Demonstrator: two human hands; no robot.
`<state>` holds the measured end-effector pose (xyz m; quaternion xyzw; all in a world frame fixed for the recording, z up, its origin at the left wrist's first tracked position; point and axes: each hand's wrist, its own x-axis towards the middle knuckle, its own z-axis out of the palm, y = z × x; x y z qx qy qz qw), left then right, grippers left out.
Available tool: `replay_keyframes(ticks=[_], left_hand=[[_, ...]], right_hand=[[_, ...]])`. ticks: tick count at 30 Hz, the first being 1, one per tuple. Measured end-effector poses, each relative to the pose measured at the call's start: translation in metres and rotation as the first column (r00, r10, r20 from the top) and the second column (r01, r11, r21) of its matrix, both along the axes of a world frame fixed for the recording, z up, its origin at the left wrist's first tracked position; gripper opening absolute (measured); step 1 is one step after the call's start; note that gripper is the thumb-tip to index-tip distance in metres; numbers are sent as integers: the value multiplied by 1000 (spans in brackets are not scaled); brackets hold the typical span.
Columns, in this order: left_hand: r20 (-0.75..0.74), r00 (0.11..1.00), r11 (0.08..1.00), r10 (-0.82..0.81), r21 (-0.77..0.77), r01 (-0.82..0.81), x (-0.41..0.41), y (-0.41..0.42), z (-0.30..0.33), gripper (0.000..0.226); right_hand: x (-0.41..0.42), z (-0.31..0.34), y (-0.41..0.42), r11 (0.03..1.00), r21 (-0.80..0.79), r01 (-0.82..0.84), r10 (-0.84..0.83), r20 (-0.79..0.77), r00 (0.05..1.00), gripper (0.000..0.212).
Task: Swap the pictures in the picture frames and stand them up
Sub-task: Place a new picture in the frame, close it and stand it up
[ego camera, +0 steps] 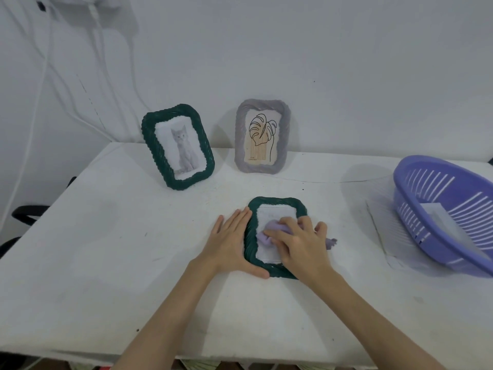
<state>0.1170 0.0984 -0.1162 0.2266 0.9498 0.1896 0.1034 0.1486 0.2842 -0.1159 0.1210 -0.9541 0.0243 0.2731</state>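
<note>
Left hand flat, fingers spread, bracing the flat green frame on worktop; right hand grip bunches purple cloth. Wipe lightly, keep frame pinned.

Far left frame dark green, ribbed, grey kitten picture. Far frame grey, line-drawn leaf. Near frame dark green. Cloth lilac. Basket purple, slotted. Table white.

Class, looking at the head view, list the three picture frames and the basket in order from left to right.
Green frame with the cat picture → green frame lying flat under the hands → grey frame with the leaf drawing → purple basket.
</note>
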Motion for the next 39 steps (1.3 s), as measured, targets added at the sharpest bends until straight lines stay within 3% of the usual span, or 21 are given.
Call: replay_keyframes(ticks=[3, 5, 9, 12, 16, 20, 24, 30, 33, 36, 39], left_hand=[[-3, 1000, 1000, 4, 10, -4, 0, 1, 0, 142], [-12, 1000, 1000, 5, 9, -4, 0, 1, 0, 141], [-28, 1000, 1000, 4, 2, -4, 0, 1, -2, 139], [-34, 999, 1000, 3, -13, -3, 0, 1, -3, 140], [-34, 999, 1000, 16, 1, -15, 0, 2, -3, 143], [-20, 1000, 1000, 17, -1, -17, 1, 0, 0, 143], [-8, 1000, 1000, 16, -3, -16, 2, 1, 2, 143], [-15, 1000, 1000, 20, 6, -20, 3, 1, 1, 142], [-10, 1000, 1000, 19, 11, -19, 4, 1, 3, 142], [3, 1000, 1000, 17, 2, -17, 4, 0, 4, 142], [7, 1000, 1000, 15, -1, -15, 4, 2, 4, 142]], right_hand=[[-20, 3, 2, 987, -44, 153, -151, 50, 987, 20], [-34, 6, -2, 975, -138, 176, -157, 143, 977, 16], [-38, 6, -15, 973, -216, 86, -30, 253, 967, 21], [-14, 4, -11, 973, -226, -46, 99, 230, 968, 30], [18, 7, 15, 949, -233, -214, 273, 262, 926, 26], [15, 16, 38, 972, -178, -151, 199, 296, 934, 34], [-3, 20, 37, 983, -179, -42, 103, 342, 934, 17], [20, 10, 5, 963, -209, -172, 231, 297, 926, 22], [28, 12, 30, 977, -182, -113, 157, 251, 955, 23], [21, 18, 46, 998, -63, -29, 41, 197, 979, 6], [8, 20, 35, 994, -91, 67, -48, 194, 980, 10]])
